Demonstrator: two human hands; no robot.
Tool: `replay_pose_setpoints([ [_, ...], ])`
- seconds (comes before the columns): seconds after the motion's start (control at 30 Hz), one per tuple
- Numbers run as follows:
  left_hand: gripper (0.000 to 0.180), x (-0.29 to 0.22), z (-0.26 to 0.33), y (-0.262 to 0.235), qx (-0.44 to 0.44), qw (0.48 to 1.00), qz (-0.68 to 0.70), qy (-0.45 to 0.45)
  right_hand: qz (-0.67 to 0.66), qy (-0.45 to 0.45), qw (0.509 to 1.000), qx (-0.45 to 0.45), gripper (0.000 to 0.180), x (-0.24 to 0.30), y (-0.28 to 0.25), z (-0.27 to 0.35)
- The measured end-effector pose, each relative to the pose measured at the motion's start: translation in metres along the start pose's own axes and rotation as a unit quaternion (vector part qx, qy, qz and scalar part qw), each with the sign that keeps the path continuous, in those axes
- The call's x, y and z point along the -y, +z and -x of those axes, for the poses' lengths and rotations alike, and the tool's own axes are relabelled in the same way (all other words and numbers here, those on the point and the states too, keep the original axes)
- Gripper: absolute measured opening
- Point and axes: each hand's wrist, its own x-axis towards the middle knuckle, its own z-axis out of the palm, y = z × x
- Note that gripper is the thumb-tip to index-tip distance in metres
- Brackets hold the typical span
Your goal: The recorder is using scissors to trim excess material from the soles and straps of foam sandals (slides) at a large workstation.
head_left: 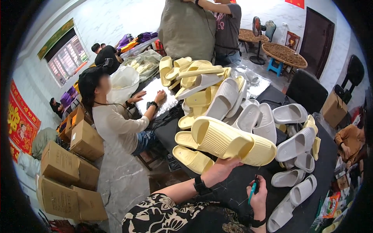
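My left hand [224, 169] holds up a pale yellow pair of slide slippers [221, 138] with ribbed straps, its fingers closed under them. They lie end to end, toes pointing apart; whether they are joined I cannot tell. Just right of and below them, my right hand [259, 198] is closed around a small tool [253, 189] with a teal handle and a dark tip, its exact kind unclear. Beneath the held pair rests another yellow slipper [192, 159] on the black table. A grey pair of slippers [291, 202] lies right of my right hand.
A heap of yellow and grey slippers [223, 97] covers the black table [233, 194] ahead. At the left a person [116, 120] sits with both hands on a silvery sheet [157, 95]. Another person [227, 31] stands behind a big sack [186, 29]. Cardboard boxes [58, 163] line the left floor.
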Motion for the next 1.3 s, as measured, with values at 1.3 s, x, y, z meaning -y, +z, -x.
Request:
replay_pose_setpoints([
  [1.3, 0.049, 0.057, -0.004, 0.010, 0.084, 0.959, -0.247, -0.107, -0.335, 0.153, 0.917, -0.154, 0.039, -0.073, -0.004, 0.006],
])
